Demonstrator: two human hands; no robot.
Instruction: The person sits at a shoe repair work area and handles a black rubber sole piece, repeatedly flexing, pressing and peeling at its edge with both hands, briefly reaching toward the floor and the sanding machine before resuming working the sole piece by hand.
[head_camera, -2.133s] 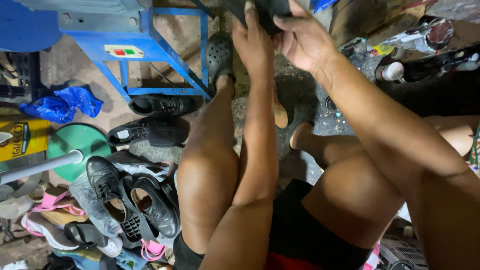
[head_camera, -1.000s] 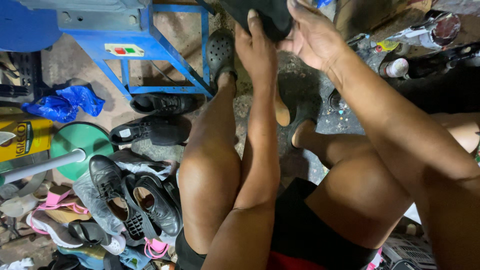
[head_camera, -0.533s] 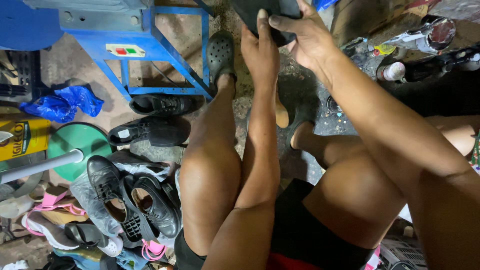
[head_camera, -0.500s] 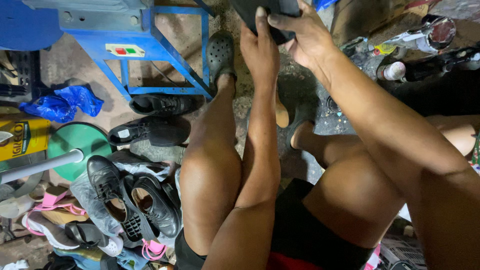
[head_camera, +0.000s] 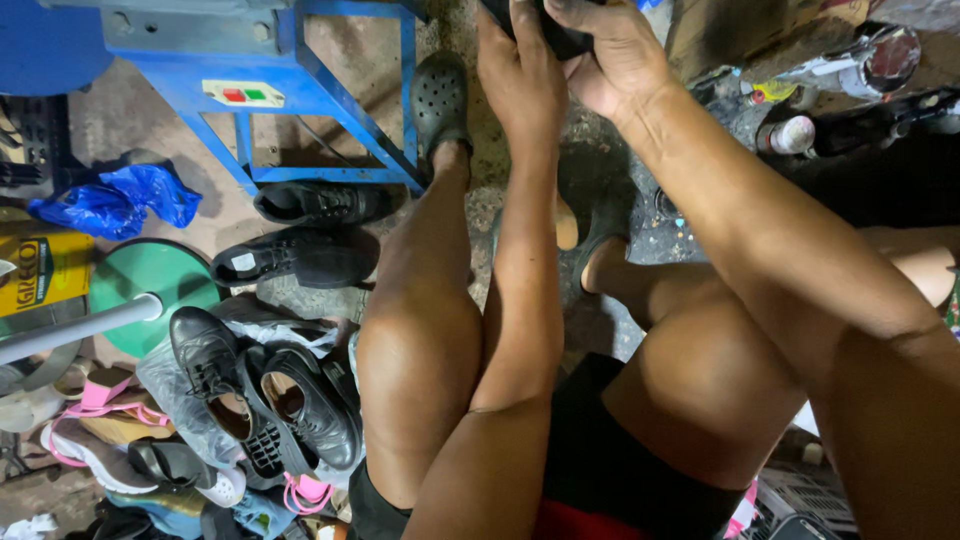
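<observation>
Head view shows left hand (head_camera: 520, 70) and right hand (head_camera: 615, 55) both clamped on a dark object (head_camera: 555, 30), probably a shoe, cut by the top edge.

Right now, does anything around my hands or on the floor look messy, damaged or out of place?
Yes. Shoes lie heaped at lower left, mixed kinds piled at odd angles over plastic. A crumpled blue bag sits on the floor. Both hands, left and right, grip a dark object cut off by the top edge.
</observation>
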